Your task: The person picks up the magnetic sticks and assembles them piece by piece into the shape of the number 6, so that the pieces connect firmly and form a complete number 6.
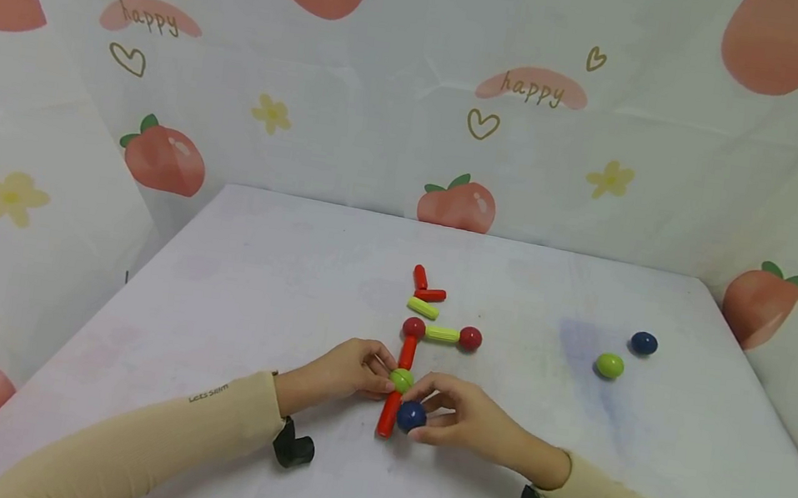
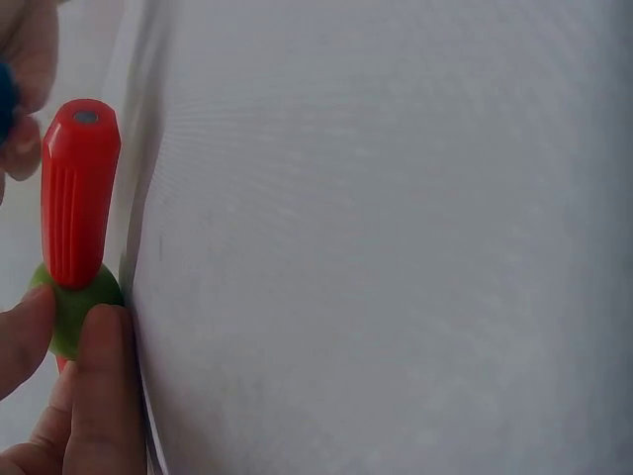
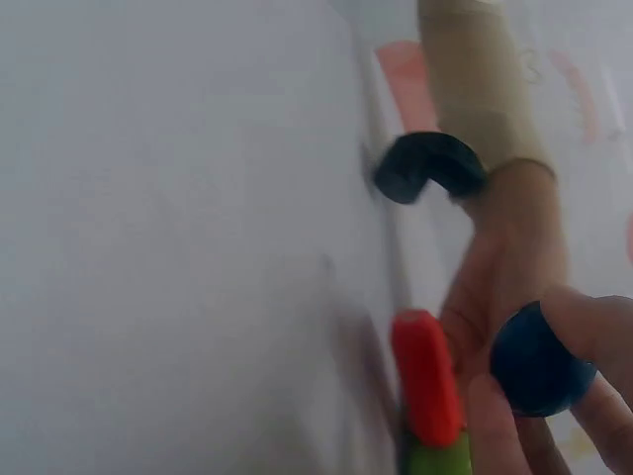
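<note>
My left hand (image 1: 353, 367) pinches a green ball (image 1: 401, 380) between thumb and fingers. From that ball a red rod (image 1: 388, 416) sticks out toward me, its end bare with a small grey spot in the left wrist view. Another red rod (image 1: 408, 353) runs from the green ball away to a red ball (image 1: 415, 328), which a ribbed yellow-green rod (image 1: 442, 335) links to a second red ball (image 1: 470, 339). Just right of the near red rod, my right hand (image 1: 471, 418) holds a dark blue ball (image 1: 411, 416) in its fingertips. Whether ball and rod touch, I cannot tell.
Beyond the joined pieces lie a loose yellow-green rod (image 1: 423, 309) and two loose red rods (image 1: 431, 294) (image 1: 421, 276). On the right of the white table (image 1: 275, 266) are a green ball (image 1: 609, 365) and a dark blue ball (image 1: 644, 343). A black mount hangs at each wrist.
</note>
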The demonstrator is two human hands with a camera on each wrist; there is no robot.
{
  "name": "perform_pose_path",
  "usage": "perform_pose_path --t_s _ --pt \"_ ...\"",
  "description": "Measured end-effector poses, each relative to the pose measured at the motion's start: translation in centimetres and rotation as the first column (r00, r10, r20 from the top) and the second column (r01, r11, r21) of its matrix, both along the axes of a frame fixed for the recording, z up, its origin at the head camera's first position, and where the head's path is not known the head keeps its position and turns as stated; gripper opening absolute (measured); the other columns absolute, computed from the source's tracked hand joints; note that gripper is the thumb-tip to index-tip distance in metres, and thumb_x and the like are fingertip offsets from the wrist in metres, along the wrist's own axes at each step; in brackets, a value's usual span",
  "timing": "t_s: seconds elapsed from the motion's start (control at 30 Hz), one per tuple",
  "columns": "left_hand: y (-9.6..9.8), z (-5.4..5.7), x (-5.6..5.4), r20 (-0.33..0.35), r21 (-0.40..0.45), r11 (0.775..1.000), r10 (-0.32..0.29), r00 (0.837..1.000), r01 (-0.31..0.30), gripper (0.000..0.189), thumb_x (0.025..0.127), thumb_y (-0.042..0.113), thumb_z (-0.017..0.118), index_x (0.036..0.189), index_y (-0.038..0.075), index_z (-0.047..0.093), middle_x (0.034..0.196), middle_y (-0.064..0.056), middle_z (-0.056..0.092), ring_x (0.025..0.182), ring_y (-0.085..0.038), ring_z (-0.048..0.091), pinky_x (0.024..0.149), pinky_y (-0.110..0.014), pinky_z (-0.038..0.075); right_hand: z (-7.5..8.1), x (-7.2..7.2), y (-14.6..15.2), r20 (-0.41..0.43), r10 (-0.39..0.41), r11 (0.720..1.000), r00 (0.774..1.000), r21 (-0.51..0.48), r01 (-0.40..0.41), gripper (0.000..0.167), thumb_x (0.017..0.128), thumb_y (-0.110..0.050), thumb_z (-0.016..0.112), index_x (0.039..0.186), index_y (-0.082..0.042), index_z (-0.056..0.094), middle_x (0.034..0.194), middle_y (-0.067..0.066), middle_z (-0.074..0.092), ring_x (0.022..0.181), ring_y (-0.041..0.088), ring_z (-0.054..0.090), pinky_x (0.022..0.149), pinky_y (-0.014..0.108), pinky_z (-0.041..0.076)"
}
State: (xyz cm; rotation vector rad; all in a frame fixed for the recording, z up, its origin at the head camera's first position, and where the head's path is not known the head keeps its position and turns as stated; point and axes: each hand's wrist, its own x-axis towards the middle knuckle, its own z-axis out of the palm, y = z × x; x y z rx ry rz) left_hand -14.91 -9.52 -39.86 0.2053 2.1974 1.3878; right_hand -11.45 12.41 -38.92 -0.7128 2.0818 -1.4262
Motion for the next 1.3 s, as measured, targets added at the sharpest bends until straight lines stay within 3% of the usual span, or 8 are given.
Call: perform_pose_path --t_s 0.17,0.3,1.3 --pt "0.1 0.0 0.0 -0.013 -0.009 1.0 0.0 1.0 0.0 0.025 0.082 0.006 0.069 0.103 0.0 0.058 0.087 -0.01 0.066 0.069 -0.008 0.061 0.071 -0.024 0.057 -0.9 0.6 -0.8 -0.054 0.072 0.997 0.996 0.024 -0.07 0.033 0.078 -0.022 0.076 0.106 -0.014 0.061 0.106 0.006 0.063 0.091 0.009 0.059 0.076 0.02 0.055" --pt "0.1 0.1 0.1 -0.003 -0.01 1.0 0.006 1.0 -0.007 0.025 0.082 0.006 0.069 0.104 0.0 0.058 0.089 -0.01 0.067 0.07 -0.009 0.062 0.072 -0.025 0.057 -1.3 1.0 -1.3 -0.025 0.096 0.995 0.995 0.021 -0.096 0.033 0.076 -0.02 0.077 0.104 -0.011 0.061 0.103 0.006 0.063 0.088 0.007 0.059 0.076 0.018 0.054" --pt "0.1 0.0 0.0 -0.011 -0.009 1.0 -0.001 1.0 0.001 0.025 0.082 0.006 0.069 0.104 0.0 0.059 0.088 -0.01 0.068 0.07 -0.008 0.062 0.072 -0.025 0.057 -1.7 2.0 -2.4 -0.027 0.041 0.997 0.999 0.068 -0.039 0.031 0.073 -0.018 0.079 0.102 -0.017 0.067 0.099 0.007 0.052 0.083 0.008 0.058 0.072 0.016 0.054"
